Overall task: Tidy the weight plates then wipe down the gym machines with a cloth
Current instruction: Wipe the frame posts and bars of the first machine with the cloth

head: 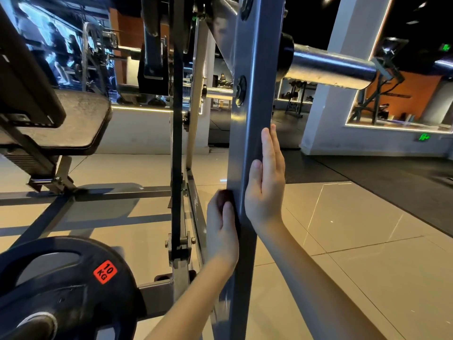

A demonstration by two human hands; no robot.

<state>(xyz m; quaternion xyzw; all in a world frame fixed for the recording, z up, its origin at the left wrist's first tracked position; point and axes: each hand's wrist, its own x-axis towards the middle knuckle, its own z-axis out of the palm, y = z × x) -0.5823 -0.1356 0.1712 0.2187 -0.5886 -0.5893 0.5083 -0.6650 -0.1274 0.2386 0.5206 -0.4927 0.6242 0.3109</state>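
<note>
A grey steel upright post (255, 94) of a gym machine runs down the middle of the view. My left hand (221, 231) grips a small dark reddish cloth (223, 197) and holds it against the post's left edge. Most of the cloth is hidden under my fingers. My right hand (267, 177) lies flat on the post's right face, fingers straight and pointing up. A black 10 KG weight plate (63, 285) with a red label sits on a peg at the lower left.
A chrome plate sleeve (331, 67) sticks out to the right from the post, above my right hand. A black padded seat (76, 121) and the frame's floor bars (98, 195) stand to the left. Beige floor tiles (355, 253) spread to the right, with a dark mat (392, 173) beyond.
</note>
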